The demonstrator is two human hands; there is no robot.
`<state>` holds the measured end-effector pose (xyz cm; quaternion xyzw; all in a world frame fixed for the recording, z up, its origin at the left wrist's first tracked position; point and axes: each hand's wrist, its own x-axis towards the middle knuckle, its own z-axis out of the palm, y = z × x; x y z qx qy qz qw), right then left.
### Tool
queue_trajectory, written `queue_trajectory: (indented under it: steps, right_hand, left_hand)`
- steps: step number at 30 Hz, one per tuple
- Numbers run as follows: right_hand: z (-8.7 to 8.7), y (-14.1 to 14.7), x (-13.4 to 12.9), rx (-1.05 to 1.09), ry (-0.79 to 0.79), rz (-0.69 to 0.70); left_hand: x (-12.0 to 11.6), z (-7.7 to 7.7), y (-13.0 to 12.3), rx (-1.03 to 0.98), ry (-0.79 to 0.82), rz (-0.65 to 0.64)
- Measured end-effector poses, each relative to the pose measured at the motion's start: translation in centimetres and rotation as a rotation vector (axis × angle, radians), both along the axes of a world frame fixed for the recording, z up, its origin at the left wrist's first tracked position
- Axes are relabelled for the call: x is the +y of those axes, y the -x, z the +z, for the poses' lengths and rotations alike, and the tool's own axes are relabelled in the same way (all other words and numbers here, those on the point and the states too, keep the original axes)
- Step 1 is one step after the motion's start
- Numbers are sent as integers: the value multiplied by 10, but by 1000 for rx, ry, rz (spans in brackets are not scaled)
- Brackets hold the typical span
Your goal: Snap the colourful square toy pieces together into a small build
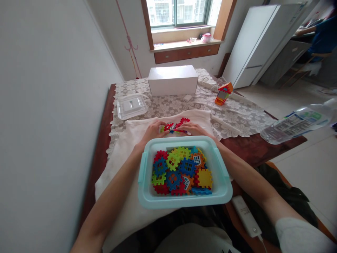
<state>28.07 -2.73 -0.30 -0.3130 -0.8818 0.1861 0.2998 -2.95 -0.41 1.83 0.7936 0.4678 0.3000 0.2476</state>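
Beyond the tub, my left hand (156, 132) pinches the left end of a group of interlocking plastic pieces (172, 128) in red, green, blue and white. My right hand (191, 129) has its fingers closed on the right side of the same pieces. A red notched piece (185, 120) sticks up behind my right fingertips. Between my forearms and nearer to me stands a light teal tub (184, 203), filled with red, blue, green, yellow and orange notched pieces, some with window shapes. My fingers partly hide the pieces they hold.
A clear lid (132, 106) lies at the left on the lace cloth, and a white box (173, 81) stands behind. An orange and red built model (223, 94) is at the back right. A plastic bottle (297, 123) is on the right. Farther off sits a person in blue (324, 37).
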Motion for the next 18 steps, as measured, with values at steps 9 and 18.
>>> queue_trajectory:
  steps: [9, 18]
  right_hand:
    - [-11, 2, 5, 106, 66, -275]
    - [-17, 9, 15, 601, 403, -359]
  left_hand:
    - [6, -28, 0, 38, -59, -114]
    - [2, -25, 1, 7, -7, -79]
